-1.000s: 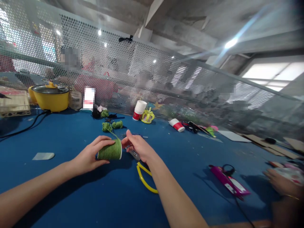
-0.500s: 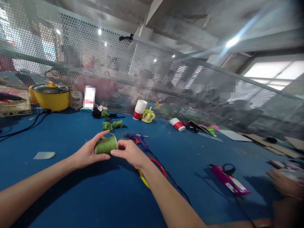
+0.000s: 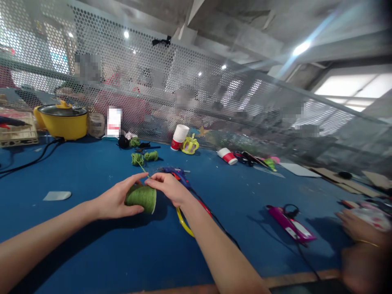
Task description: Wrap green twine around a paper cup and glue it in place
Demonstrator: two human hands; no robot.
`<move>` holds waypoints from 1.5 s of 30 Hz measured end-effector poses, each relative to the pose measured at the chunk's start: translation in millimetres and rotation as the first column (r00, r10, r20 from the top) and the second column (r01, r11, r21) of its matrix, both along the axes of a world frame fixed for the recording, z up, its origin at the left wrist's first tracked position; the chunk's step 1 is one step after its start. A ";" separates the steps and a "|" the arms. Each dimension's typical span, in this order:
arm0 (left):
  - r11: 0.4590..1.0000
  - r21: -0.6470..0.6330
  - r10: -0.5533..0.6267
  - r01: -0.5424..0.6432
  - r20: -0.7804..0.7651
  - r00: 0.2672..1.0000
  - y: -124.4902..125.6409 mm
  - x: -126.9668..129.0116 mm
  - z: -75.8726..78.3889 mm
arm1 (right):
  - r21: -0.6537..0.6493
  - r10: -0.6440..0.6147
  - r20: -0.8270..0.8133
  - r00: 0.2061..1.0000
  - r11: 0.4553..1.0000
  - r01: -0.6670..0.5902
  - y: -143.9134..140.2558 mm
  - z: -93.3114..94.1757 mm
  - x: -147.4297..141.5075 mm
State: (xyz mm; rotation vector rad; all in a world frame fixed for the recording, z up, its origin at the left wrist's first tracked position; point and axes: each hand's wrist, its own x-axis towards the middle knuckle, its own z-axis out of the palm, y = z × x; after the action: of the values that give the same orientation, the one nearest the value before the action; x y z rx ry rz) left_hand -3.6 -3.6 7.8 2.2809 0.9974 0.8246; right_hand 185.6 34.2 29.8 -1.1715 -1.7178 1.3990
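Right, so my left grip [image 3: 112,200] is curled round the base end of the green yarn-wound cup [image 3: 141,199], fingers over the top, thumb along the lower side, spread about as wide as the cup itself. The cup is on its side just above the blue table [image 3: 101,257], white rim facing right. And look at my right grip [image 3: 168,188]: thumb and forefinger nearly together at the top of that rim, where a green strand [image 3: 142,168] slants down to meet them; whether they pinch it or only press beside it, I can't tell. That strand runs back to a loose yarn bundle [image 3: 137,159], a second green bundle [image 3: 151,156] just beside it.

Beyond my right grip lies a blue glue gun [image 3: 182,178], partly hidden, and a curved yellow handle [image 3: 184,225] peeks out beneath my forearm. Farther back, leaning paper cups [image 3: 179,136] stand next to a yellow basket-shaped piece [image 3: 190,145], while a red-and-white cup [image 3: 227,156] lies tipped over to their right. Over on the left, a yellow pot [image 3: 65,124] sits beside a clear jar [image 3: 96,124]. And far right, past a purple device [image 3: 290,226], another person's hand [image 3: 355,224] is at work.
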 end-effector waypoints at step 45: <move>0.970 0.239 0.075 -0.034 -0.164 0.983 7.9 -8.2 -1.1 | 0.321 -0.432 0.501 0.750 0.898 0.303 13.2 23.8 64.0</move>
State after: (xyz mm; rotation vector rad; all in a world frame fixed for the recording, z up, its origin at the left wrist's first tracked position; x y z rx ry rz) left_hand -11.8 4.4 6.8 2.5735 1.0939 0.8164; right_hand 249.7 47.4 53.6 -1.7996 -1.8134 0.6222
